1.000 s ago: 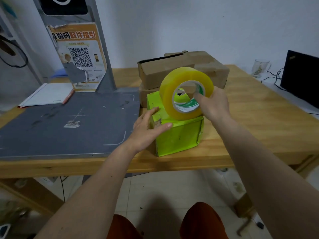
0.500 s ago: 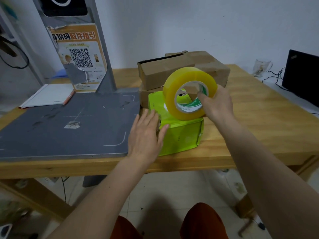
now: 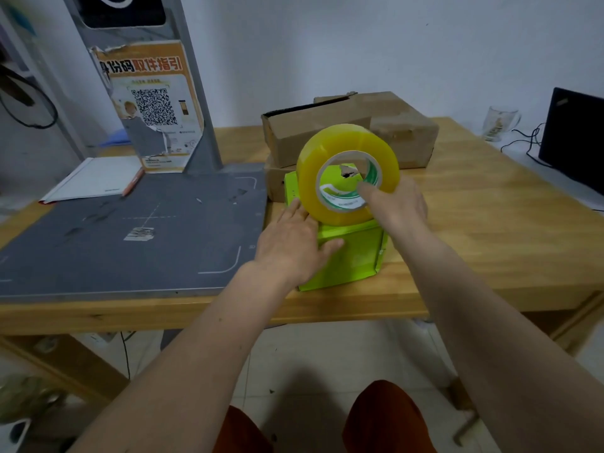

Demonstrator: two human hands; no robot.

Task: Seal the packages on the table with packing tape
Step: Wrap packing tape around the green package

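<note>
Wooden worktop (image 3: 490,230), pale and wide, bearing everything below. Grey scanner mat (image 3: 130,230) over its left half, marked with white corner lines and a small sticker, and backed by a grey upright post (image 3: 192,93) carrying a torn orange poster with a QR code (image 3: 153,106). White notebook (image 3: 94,179) lying flat at the mat's far left corner. Two brown cardboard boxes (image 3: 353,125) stacked at the worktop's far middle, the upper one with a flap gaping at its left end. Black monitor (image 3: 575,138) at the far right edge, with a clear glass (image 3: 498,122) and dark cables just beside it. Bright green package (image 3: 353,253) standing near the front edge, just in front of the brown boxes and just right of the mat. Yellow roll of packing tape (image 3: 348,173) held on edge above the green package's top, hole facing the camera. Right hand (image 3: 400,207) with its grip closed on the roll, one finger hooked through the core and the rest behind the rim. Left hand (image 3: 289,243) laid flat, fingers straight, pressing the package's near left top edge, thumb on its front face.
</note>
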